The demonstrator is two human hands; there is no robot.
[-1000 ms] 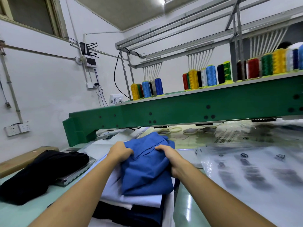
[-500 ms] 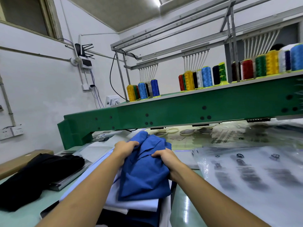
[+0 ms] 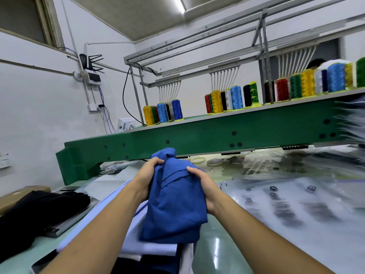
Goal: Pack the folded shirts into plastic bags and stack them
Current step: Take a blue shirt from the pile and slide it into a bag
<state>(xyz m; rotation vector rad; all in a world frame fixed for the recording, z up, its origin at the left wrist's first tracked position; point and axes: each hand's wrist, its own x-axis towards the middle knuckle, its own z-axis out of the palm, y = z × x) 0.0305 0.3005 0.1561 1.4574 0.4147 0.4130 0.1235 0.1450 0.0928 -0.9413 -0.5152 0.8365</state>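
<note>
**Item:** blue shirt [image 3: 173,200], folded, bunched at its far end. Position: centre of view, held over the pile of folded shirts [image 3: 138,246] at the near edge of the bench [image 3: 217,254]. Whether its near hem rests on the pile cannot be told.

**Left hand** [image 3: 147,175]: fingers curled round the shirt's far left edge, gripping cloth.

**Right hand** [image 3: 203,186]: fingers curled round the right edge, just beside the collar fold, gripping cloth.

**Plastic bags** [image 3: 286,204]: clear, dark print, lying flat on the bench to the right, blurred. No bag mouth can be made out as open.

**Other stock:** black garment [image 3: 39,210] near left; green machine beam [image 3: 197,139] across the far side, carrying thread cones [image 3: 235,99].

**Step in hand (judged):** taking one shirt off the pile, ahead of bagging. No shirt shows inside a bag.

**Next move calls for (judged):** carrying the shirt right to the bags while keeping the fold square; the bunched far end likely needs smoothing. One hand must then let go to open a bag mouth, so the other must support the whole fold.
</note>
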